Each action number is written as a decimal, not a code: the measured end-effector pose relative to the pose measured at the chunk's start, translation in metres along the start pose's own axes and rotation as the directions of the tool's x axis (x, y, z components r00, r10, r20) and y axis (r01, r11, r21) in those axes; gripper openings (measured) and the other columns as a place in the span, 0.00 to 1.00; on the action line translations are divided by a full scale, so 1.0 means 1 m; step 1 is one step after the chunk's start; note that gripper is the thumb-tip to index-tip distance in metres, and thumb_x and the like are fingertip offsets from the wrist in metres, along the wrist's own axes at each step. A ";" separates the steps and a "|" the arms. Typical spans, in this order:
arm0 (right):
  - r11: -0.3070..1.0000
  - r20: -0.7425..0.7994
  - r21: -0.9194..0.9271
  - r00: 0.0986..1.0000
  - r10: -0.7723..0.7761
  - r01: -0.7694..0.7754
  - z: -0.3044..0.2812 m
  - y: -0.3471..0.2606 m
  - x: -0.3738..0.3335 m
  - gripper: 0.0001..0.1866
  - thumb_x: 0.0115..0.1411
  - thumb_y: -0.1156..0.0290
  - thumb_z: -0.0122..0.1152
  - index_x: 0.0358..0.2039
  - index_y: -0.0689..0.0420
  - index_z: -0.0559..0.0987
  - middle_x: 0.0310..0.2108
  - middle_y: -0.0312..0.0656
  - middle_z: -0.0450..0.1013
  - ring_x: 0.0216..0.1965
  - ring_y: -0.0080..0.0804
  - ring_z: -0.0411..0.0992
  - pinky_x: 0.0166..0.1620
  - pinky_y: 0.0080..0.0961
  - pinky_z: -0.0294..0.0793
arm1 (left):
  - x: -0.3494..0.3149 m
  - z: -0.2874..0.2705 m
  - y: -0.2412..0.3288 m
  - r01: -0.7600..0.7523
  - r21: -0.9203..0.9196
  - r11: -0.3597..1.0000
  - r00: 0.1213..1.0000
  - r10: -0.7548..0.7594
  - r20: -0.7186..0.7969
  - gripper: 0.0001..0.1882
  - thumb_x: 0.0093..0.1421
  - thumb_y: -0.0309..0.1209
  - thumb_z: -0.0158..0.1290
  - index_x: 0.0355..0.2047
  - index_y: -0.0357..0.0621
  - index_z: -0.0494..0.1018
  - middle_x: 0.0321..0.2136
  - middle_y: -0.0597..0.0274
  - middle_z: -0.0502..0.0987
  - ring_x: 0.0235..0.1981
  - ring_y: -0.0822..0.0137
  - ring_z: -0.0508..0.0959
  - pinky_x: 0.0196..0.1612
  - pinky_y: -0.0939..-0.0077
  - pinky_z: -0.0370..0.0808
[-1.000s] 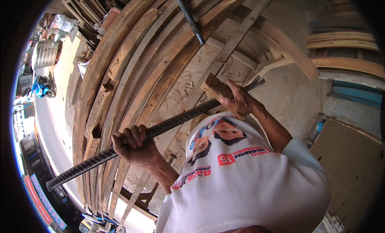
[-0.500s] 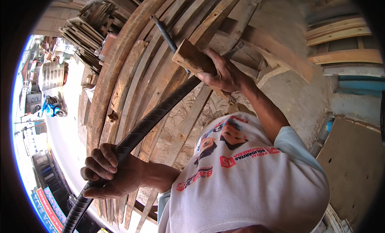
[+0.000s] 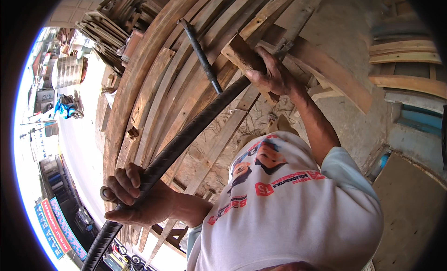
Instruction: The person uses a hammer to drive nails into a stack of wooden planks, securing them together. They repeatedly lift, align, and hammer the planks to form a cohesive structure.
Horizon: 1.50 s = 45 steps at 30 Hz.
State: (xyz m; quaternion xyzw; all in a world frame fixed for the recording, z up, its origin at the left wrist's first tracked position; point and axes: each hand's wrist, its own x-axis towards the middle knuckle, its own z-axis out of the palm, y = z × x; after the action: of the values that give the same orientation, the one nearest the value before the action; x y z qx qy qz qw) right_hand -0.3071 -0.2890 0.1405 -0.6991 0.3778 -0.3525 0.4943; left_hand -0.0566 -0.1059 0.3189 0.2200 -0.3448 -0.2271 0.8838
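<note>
My left hand, at the lower left, is wrapped round a long dark bar with a spiral-ribbed surface. The bar slants from the lower left up to the middle of the view. Near its upper end my right hand grips a short wooden block, thumb on the near side and fingers over the far side. Whether that hand also touches the bar is hidden. A thinner dark metal rod with a bent top stands left of the block, its lower end meeting the bar's edge.
Long curved wooden planks lie side by side beyond the bar. Wood shavings cover the ground between them. A wide board lies at the upper right. Stacked thin boards stand at the far left. A large flat panel leans at the right.
My right hand and the wooden block have moved up and right, away from the thin rod, whose lower part now shows. My left hand keeps its hold on the bar.
</note>
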 end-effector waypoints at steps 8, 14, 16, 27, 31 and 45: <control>0.965 0.165 -0.254 0.981 0.104 -0.060 0.038 0.027 -0.026 0.50 0.60 0.45 0.64 0.66 0.75 0.59 0.61 0.74 0.64 0.64 0.64 0.66 0.66 0.46 0.65 | -0.067 -0.271 0.137 0.003 0.243 0.970 0.775 0.151 -0.613 0.21 0.73 0.32 0.49 0.22 0.52 0.57 0.14 0.74 0.56 0.13 0.76 0.56 0.18 0.82 0.63; 0.957 0.067 -0.287 0.998 -0.017 0.035 0.051 0.024 -0.032 0.38 0.60 0.50 0.64 0.58 0.67 0.64 0.46 0.68 0.72 0.49 0.66 0.73 0.51 0.51 0.73 | -0.090 -0.294 0.125 -0.017 0.082 0.997 0.819 0.060 -0.570 0.19 0.73 0.35 0.48 0.23 0.49 0.62 0.14 0.73 0.57 0.13 0.78 0.57 0.19 0.82 0.62; 0.952 0.069 -0.297 0.996 -0.055 0.073 0.059 0.032 -0.034 0.38 0.60 0.50 0.63 0.58 0.67 0.64 0.46 0.68 0.72 0.48 0.65 0.74 0.50 0.51 0.73 | -0.072 -0.282 0.126 -0.005 0.078 0.997 0.790 0.052 -0.611 0.19 0.74 0.35 0.47 0.23 0.49 0.61 0.15 0.73 0.56 0.14 0.78 0.57 0.19 0.82 0.62; 0.897 0.123 -0.435 0.992 -0.026 0.078 0.088 0.062 -0.048 0.43 0.60 0.49 0.59 0.64 0.70 0.61 0.53 0.68 0.68 0.55 0.65 0.69 0.58 0.51 0.66 | -0.142 -0.296 0.111 0.029 0.092 0.995 0.550 0.061 -0.833 0.13 0.73 0.40 0.51 0.32 0.49 0.69 0.16 0.78 0.57 0.16 0.81 0.58 0.22 0.81 0.63; 0.885 0.023 -0.464 1.000 -0.016 0.025 0.085 0.072 -0.052 0.49 0.61 0.41 0.55 0.65 0.76 0.60 0.57 0.70 0.66 0.58 0.62 0.68 0.60 0.50 0.66 | -0.128 -0.277 0.112 0.033 0.087 0.996 0.514 0.058 -0.856 0.14 0.72 0.43 0.53 0.36 0.49 0.67 0.17 0.77 0.56 0.15 0.78 0.59 0.22 0.78 0.63; 0.834 0.119 -0.545 0.993 -0.021 0.083 0.080 0.089 -0.050 0.47 0.64 0.43 0.55 0.66 0.75 0.61 0.57 0.73 0.67 0.58 0.67 0.69 0.58 0.51 0.68 | -0.164 -0.269 0.031 0.164 -0.142 0.976 0.574 -0.211 -0.791 0.24 0.68 0.55 0.51 0.30 0.46 0.73 0.16 0.67 0.65 0.24 0.64 0.73 0.40 0.62 0.75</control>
State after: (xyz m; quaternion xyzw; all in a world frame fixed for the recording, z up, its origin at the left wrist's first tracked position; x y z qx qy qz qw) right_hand -0.2769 -0.2309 0.0286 -0.8395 0.4165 -0.2042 0.2831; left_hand 0.0343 0.0720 0.0736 0.3101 0.1208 -0.2050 0.9205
